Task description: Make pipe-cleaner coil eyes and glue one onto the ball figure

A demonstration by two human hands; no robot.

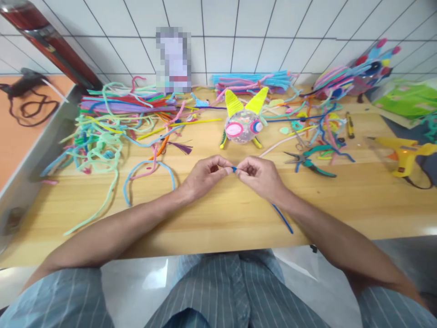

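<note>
Both of my hands meet over the middle of the wooden table [218, 218], pinching a dark blue pipe cleaner [282, 218]. My left hand [204, 175] is closed on its tip, and my right hand [260, 175] is closed on it just beside. The rest of the stem trails under my right wrist toward the table's front edge. Just beyond my hands stands a small craft animal [243, 124] with a clear round body, yellow ears and pink-and-blue eyes.
Heaps of coloured pipe cleaners [116, 118] cover the left and back of the table. Teal-handled pliers [309, 162] and scissors [300, 141] lie to the right, a yellow glue gun [404, 155] farther right. A green packet [408, 98] sits at the back right.
</note>
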